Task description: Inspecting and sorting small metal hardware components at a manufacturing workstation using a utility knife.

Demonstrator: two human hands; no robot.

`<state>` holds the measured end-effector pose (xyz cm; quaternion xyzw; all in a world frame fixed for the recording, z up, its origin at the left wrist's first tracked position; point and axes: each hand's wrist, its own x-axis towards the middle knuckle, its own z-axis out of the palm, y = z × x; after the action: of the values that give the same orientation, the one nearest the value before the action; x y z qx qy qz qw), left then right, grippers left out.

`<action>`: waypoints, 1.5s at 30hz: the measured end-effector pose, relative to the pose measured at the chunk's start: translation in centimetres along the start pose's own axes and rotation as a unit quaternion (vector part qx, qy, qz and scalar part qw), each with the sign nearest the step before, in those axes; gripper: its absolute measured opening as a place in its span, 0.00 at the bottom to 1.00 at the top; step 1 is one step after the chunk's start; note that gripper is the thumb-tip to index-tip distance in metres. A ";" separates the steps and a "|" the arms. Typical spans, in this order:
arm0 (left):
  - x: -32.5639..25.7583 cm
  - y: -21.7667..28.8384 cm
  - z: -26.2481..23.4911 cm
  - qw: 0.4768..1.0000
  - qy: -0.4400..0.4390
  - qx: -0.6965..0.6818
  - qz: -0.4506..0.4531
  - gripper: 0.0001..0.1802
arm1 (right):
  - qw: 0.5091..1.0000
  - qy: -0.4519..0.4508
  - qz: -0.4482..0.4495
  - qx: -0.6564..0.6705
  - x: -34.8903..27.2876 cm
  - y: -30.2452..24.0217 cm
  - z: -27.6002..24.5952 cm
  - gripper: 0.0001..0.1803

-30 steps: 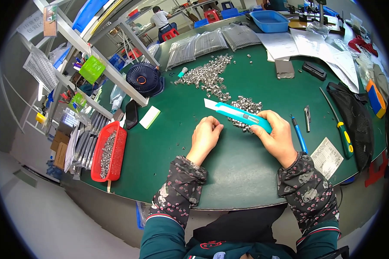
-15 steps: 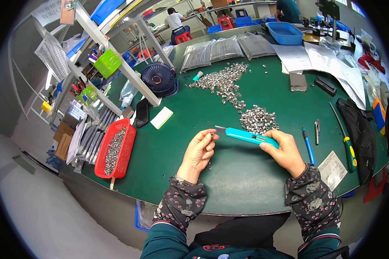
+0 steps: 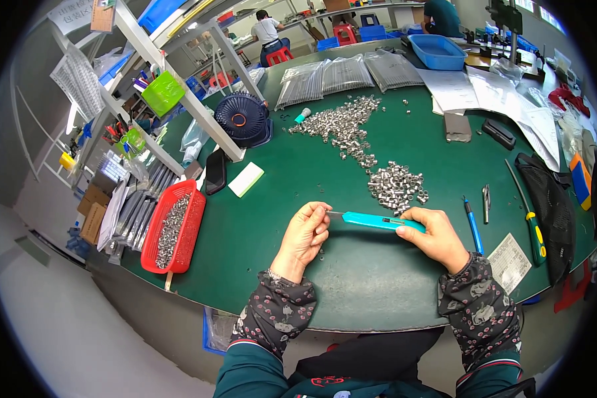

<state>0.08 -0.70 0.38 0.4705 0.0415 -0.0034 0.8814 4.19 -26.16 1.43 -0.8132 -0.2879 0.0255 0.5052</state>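
**Asker:** Head view — where does the tool sit between the hands?

**Describer:** A slim teal utility knife (image 3: 380,221) lies almost level across the middle of the green worktop (image 3: 351,292), long axis running left to right. The right hand (image 3: 438,237) is closed around its handle end. The blade tip points left and meets the fingertips of the left hand (image 3: 305,233), which is curled, pinching something too small to make out. So both hands are on it, but the right carries it.

**Asker:** What surrounds them?

**Describer:** Just beyond the knife sits a heap of small metal sleeves (image 3: 397,186) — a longer scatter of them (image 3: 341,125) trails farther away. A blue pen (image 3: 472,224) lies near the right hand; a red basket (image 3: 175,233) of similar parts stands well apart on the left. Nothing lies between the hands.
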 end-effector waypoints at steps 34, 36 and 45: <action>0.0 0.4 -0.2 0.994 0.023 0.102 -0.030 0.13 | 0.990 0.065 -0.058 -0.113 -0.3 -0.5 0.2 0.17; 0.0 0.5 -0.2 0.994 0.034 0.096 -0.044 0.13 | 0.988 0.071 -0.066 -0.120 -0.3 -0.7 0.1 0.17; -0.2 0.7 0.3 0.997 0.033 0.042 -0.062 0.14 | 0.946 0.140 -0.196 -0.217 -0.2 -1.3 0.1 0.14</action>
<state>-0.12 -0.54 1.17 0.5039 0.0993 -0.0449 0.8569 3.41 -25.79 2.44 -0.8261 -0.3669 -0.2512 0.3462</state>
